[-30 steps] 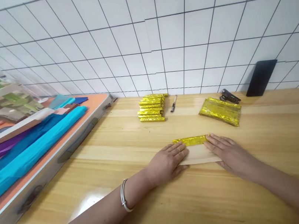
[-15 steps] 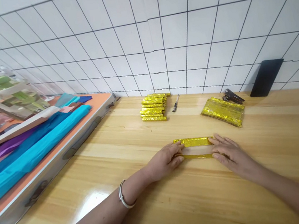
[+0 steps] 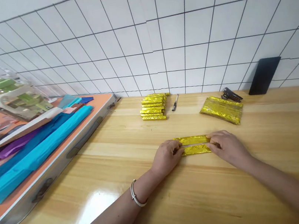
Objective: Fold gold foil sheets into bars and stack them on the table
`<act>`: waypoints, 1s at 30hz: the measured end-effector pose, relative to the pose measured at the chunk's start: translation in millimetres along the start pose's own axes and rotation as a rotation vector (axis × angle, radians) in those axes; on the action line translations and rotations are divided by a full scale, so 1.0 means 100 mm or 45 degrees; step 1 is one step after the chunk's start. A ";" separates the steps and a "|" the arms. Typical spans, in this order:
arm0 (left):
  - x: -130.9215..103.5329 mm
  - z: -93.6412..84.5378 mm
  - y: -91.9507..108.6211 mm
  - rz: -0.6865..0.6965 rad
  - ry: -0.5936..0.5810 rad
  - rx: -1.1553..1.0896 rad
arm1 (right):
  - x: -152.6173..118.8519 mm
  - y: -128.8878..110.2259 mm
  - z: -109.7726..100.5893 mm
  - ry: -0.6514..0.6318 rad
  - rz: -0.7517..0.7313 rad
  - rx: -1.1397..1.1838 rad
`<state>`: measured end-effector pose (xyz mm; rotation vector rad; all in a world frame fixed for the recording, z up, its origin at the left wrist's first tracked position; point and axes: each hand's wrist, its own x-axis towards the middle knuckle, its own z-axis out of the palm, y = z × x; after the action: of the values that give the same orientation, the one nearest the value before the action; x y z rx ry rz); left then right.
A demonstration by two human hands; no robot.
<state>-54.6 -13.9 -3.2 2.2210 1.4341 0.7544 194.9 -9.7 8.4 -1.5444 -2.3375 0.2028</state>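
A sheet of shiny gold foil paper (image 3: 196,150) lies on the wooden table, its far and near edges folded inward into two bands with a narrow pale gap between. My left hand (image 3: 167,157) pinches its left end, fingers curled and thumb at the near band. At the right end, my right hand (image 3: 228,147) grips the paper the same way. Behind them to the left is a stack of narrow folded gold strips (image 3: 153,107). A packet of flat gold foil sheets (image 3: 221,110) rests behind my right hand.
A pen (image 3: 175,102) lies beside the stack. A dark hair clip (image 3: 231,95) sits by the packet, and a black phone-like slab (image 3: 264,76) leans on the tiled wall. At left, an orange-topped case (image 3: 102,98) bears blue paper rolls (image 3: 58,140) and a clear bottle (image 3: 24,102).
The near edge of the foil paper has been folded further inward, narrowing the pale gap. Both hands have curled tighter around the ends.
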 end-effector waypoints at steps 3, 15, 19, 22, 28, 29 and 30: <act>0.01 0.00 0.00 0.017 -0.005 0.038 | 0.02 0.00 0.01 0.004 0.004 -0.031; 0.02 0.03 0.02 0.073 -0.050 0.347 | 0.02 -0.01 0.08 0.059 0.027 -0.060; -0.01 0.04 0.05 0.149 -0.069 0.485 | 0.02 0.01 0.10 0.082 0.017 -0.038; -0.02 0.03 0.05 0.257 -0.094 0.518 | 0.01 0.04 0.13 0.099 0.034 -0.023; -0.04 -0.02 0.06 0.339 -0.186 0.538 | -0.01 0.06 0.14 0.133 0.047 0.003; -0.04 -0.03 0.07 0.347 -0.196 0.547 | -0.01 0.06 0.14 0.127 0.038 0.003; -0.04 -0.04 0.07 0.356 -0.205 0.556 | -0.01 0.07 0.15 0.126 0.031 0.002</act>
<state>-53.1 -19.9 3.5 2.7835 1.3214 0.3494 196.0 -6.6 -7.8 -1.5469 -2.2427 0.1312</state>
